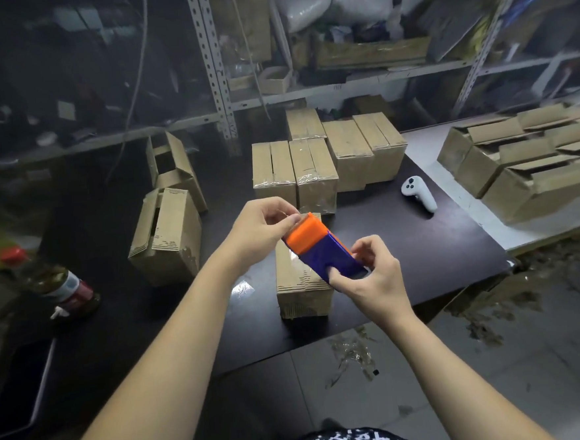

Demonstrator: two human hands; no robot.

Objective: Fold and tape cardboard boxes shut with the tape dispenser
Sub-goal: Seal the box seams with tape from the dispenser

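Head view, taken looking down over a dark table. Left standing at the far left: a red-capped bottle, then two loose-flapped boxes, judged not yet taped. Pinched at the orange nose of the tape dispenser with the left hand, fingers curled, probably on the tape's free end, though too small to confirm. Held the dispenser just above the centre box, flaps down and a glossy strip showing on its top. Clamped round the dispenser's blue body with the right hand, thumb on the near side. Lined up behind: a cluster of sealed boxes, taped along their seams. Lay further right a white controller, then stacked cartons with flaps open. Judged roughly midway: several boxes closed, one in hand, more waiting on both sides. Hidden by the dispenser: the centre box's far end, so unclear whether its seam was fully taped. Blurred beyond reading: the shelves behind.
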